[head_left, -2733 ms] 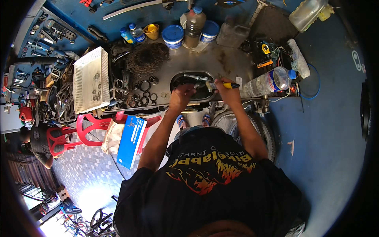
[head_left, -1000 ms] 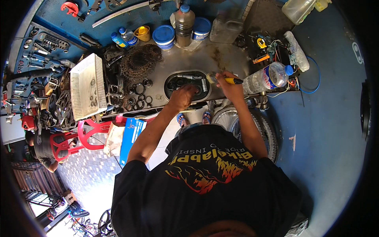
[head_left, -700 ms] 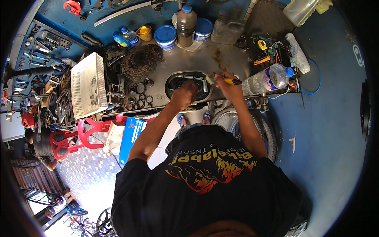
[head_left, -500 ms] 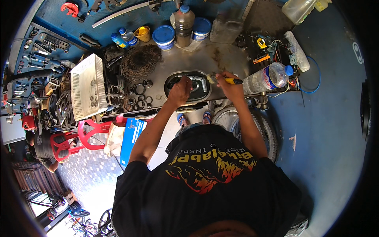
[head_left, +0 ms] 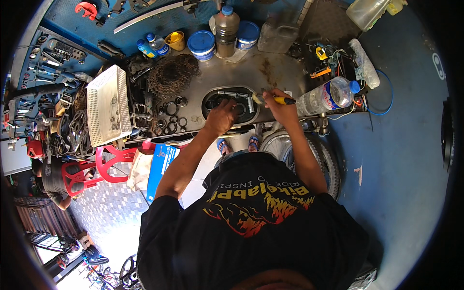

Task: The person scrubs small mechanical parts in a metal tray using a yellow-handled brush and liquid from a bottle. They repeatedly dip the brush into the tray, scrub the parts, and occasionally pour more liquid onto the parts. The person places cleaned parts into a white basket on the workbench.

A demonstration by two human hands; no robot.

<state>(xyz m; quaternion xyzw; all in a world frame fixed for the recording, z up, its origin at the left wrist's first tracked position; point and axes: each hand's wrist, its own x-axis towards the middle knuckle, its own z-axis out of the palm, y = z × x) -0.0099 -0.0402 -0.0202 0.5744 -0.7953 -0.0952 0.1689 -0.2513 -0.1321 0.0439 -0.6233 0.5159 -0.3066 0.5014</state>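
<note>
Right hand (head_left: 282,110): brush (head_left: 284,100); left hand (head_left: 221,119): unclear

One head-worn wide fisheye view, from above, downward onto hands (head_left: 221,119) and workbench (head_left: 237,72).

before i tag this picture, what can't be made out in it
All in the head view:
What the left hand holds, if anything: the hand itself hides it.
Middle of the paintbrush: hidden by the right hand.
Small dark parts in the oval tray: too small and dim to identify.
Translucent plastic container: cut off by the top edge.
</note>
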